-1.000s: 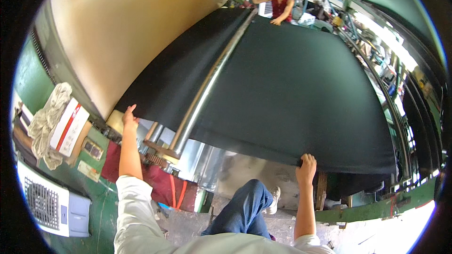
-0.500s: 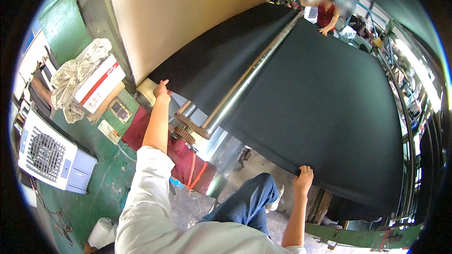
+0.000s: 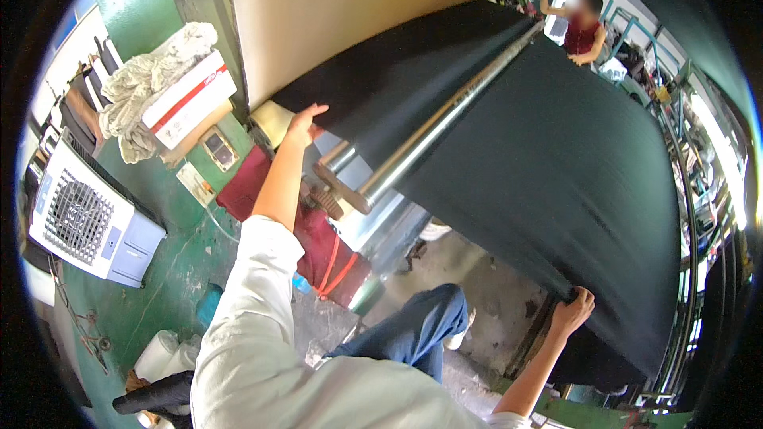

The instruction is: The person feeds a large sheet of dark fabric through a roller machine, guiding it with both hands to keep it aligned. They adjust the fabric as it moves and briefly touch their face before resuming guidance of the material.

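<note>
A wide black sheet of cloth-like material point(image 3: 548, 167) runs over a long metal roller point(image 3: 453, 115) and slopes down to the right. My right hand point(image 3: 574, 311) pinches the sheet's near edge, and creases spread from that grip. At the left, my left hand point(image 3: 304, 123) has its fingers stretched out by the near edge of the sheet's section beyond the roller. Whether those fingertips touch the material, I cannot tell. A large cream-coloured roll or curved panel point(image 3: 342, 16) rises behind that section.
Below my left hand are a rusty gear point(image 3: 326, 202) and dark red cloth point(image 3: 245, 183). A white box point(image 3: 191, 99) with crumpled cloth stands at the left, above an air cooler point(image 3: 91, 214). A co-worker point(image 3: 584, 32) is at the far end. Metal rails point(image 3: 683, 214) run along the right.
My right hand has moved right and nearer along the edge, pulling creases into the sheet. My left hand's fingers now reach out straighter. The view has shifted slightly.
</note>
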`<state>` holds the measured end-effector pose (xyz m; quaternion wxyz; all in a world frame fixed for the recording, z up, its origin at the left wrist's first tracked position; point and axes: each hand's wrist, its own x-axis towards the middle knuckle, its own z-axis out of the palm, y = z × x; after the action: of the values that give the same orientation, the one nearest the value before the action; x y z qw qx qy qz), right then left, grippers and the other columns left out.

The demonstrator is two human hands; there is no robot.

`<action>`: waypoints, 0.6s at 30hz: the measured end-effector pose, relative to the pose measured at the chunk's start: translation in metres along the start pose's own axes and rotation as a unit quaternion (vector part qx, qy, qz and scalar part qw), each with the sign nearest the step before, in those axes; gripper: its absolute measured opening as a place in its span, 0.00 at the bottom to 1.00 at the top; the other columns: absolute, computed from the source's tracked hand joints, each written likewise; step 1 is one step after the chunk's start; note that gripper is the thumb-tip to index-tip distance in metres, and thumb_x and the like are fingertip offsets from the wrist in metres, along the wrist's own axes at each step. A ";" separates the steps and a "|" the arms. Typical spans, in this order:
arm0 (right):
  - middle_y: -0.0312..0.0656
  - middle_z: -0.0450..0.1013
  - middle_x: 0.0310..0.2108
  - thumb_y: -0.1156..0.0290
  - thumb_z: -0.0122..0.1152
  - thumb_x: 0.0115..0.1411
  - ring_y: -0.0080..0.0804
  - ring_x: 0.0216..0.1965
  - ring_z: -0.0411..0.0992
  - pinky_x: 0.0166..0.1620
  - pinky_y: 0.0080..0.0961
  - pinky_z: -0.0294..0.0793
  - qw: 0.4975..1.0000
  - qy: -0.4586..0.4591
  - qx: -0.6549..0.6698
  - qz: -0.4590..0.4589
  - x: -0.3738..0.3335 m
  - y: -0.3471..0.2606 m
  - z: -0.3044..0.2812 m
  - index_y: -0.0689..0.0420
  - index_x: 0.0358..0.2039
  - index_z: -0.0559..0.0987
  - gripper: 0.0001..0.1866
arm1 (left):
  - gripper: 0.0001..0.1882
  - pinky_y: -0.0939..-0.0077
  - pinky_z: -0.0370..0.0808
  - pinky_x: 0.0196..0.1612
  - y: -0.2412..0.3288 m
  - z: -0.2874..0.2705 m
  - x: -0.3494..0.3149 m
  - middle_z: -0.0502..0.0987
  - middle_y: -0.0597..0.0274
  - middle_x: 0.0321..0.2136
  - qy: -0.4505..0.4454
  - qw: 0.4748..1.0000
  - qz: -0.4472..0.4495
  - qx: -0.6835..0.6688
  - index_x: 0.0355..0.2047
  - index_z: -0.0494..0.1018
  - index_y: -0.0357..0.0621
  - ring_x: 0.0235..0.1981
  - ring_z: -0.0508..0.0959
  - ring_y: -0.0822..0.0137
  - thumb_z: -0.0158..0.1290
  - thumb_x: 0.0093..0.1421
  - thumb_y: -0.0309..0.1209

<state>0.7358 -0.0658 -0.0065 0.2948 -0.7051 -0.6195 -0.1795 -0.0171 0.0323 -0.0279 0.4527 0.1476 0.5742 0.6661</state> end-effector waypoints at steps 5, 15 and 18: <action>0.51 0.67 0.28 0.84 0.52 0.39 0.55 0.36 0.65 0.39 0.44 0.65 0.993 -0.108 0.009 -0.041 -0.037 0.023 0.007 0.63 0.25 0.70 0.09 | 0.16 0.77 0.75 0.22 0.004 -0.008 0.008 0.78 0.63 0.34 0.059 0.998 -0.006 -0.009 0.40 0.78 0.53 0.23 0.75 0.68 0.43 0.64 0.44; 0.45 0.68 0.32 0.81 0.53 0.43 0.47 0.39 0.66 0.42 0.40 0.66 0.981 -0.188 -0.019 -0.041 -0.088 -0.038 0.032 0.60 0.29 0.71 0.09 | 0.16 0.76 0.77 0.31 0.017 -0.001 -0.013 0.75 0.60 0.41 0.061 0.998 -0.018 0.001 0.42 0.78 0.52 0.35 0.74 0.69 0.41 0.64 0.40; 0.44 0.68 0.33 0.81 0.54 0.43 0.46 0.39 0.66 0.42 0.40 0.66 0.979 -0.196 -0.007 -0.064 -0.085 -0.049 0.040 0.59 0.30 0.71 0.11 | 0.16 0.76 0.76 0.31 0.016 -0.002 -0.006 0.75 0.58 0.42 0.125 0.991 -0.010 0.035 0.41 0.78 0.51 0.34 0.75 0.68 0.41 0.64 0.40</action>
<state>0.6689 -0.1027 -0.0801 0.1511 -0.6875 -0.7077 -0.0609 -0.0222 0.0270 -0.0121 0.3782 0.0731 0.6507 0.6543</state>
